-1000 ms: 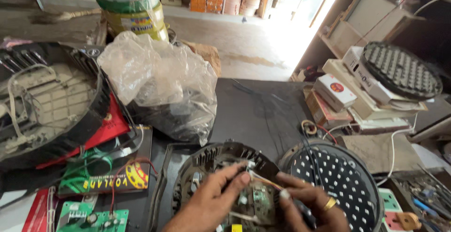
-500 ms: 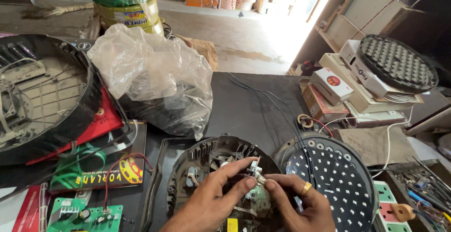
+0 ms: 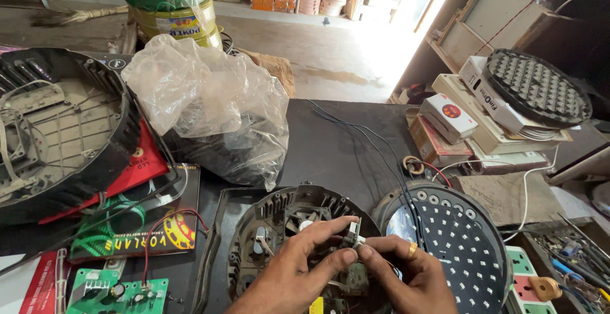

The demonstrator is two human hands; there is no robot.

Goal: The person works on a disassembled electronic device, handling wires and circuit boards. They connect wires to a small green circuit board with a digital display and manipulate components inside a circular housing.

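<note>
My left hand (image 3: 298,269) and my right hand (image 3: 406,276) meet over a round dark grey housing (image 3: 273,225) with fins and a small fan inside. Together their fingertips pinch a small white and grey connector part (image 3: 352,234) above the housing's middle. A gold ring sits on a finger of my right hand. Beside the housing on the right lies a round black plate with rows of small white squares (image 3: 460,244), and thin dark wires (image 3: 375,142) run across it toward the back of the black table (image 3: 330,149).
A crumpled clear plastic bag (image 3: 203,104) covers something dark behind the housing. A large open black housing (image 3: 57,136) lies at left, with green circuit boards (image 3: 121,292) below it. Stacked boxes (image 3: 470,123) and another round plate (image 3: 537,88) sit at right; tools (image 3: 572,257) at the right edge.
My view has tilted down slightly. My right hand no longer holds the thin tool and has moved in, so both hands now pinch the small connector over the housing.
</note>
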